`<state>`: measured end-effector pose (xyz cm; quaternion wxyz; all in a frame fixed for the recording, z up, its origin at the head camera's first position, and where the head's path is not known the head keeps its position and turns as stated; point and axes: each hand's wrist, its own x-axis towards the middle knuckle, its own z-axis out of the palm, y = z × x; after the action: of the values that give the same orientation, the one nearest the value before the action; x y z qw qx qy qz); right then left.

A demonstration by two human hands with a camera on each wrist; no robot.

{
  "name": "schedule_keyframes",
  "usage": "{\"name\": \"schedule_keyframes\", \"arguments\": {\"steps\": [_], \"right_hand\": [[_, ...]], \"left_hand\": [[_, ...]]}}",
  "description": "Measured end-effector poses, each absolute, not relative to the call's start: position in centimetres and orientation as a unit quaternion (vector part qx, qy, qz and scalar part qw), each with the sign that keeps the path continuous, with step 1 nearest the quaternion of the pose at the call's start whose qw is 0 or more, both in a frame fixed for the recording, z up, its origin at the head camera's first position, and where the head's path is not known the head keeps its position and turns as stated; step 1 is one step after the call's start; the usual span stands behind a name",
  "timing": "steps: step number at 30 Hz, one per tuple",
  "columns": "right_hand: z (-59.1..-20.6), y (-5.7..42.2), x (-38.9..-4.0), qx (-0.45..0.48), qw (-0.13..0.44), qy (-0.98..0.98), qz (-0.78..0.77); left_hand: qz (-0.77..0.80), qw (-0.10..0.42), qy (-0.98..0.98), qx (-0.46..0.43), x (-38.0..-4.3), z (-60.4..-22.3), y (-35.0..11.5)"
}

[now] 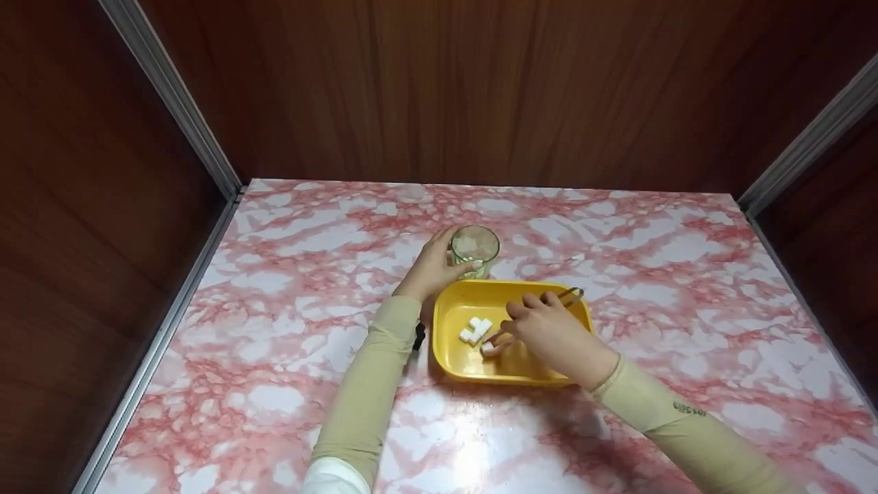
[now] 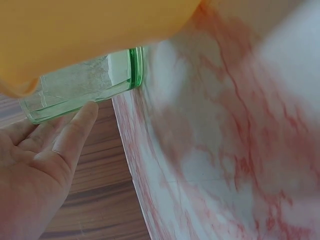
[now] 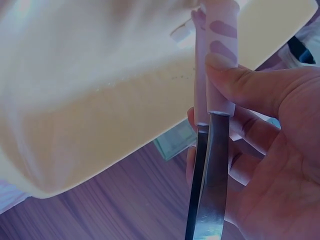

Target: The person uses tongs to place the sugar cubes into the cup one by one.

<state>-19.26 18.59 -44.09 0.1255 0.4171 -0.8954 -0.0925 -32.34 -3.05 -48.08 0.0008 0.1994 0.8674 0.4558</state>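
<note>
Right hand (image 1: 557, 337) is pinching tongs (image 3: 216, 160) that slant from the far-right corner of the yellow tub (image 1: 480, 378) to a white cube (image 1: 488, 347) inside, and the glass (image 1: 475, 244)'s just past its far rim, nearer left hand (image 1: 432, 267) cupped round it
</note>
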Motion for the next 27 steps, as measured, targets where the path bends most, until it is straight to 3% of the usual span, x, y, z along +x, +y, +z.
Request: {"name": "schedule_keyframes", "arguments": {"steps": [27], "right_hand": [[-40.1,21.0,-20.5,0.354,0.133,-0.925,-0.037]], "left_hand": [[0.464,0.005,0.863,0.201,-32.2,-48.0,-3.1]]}}
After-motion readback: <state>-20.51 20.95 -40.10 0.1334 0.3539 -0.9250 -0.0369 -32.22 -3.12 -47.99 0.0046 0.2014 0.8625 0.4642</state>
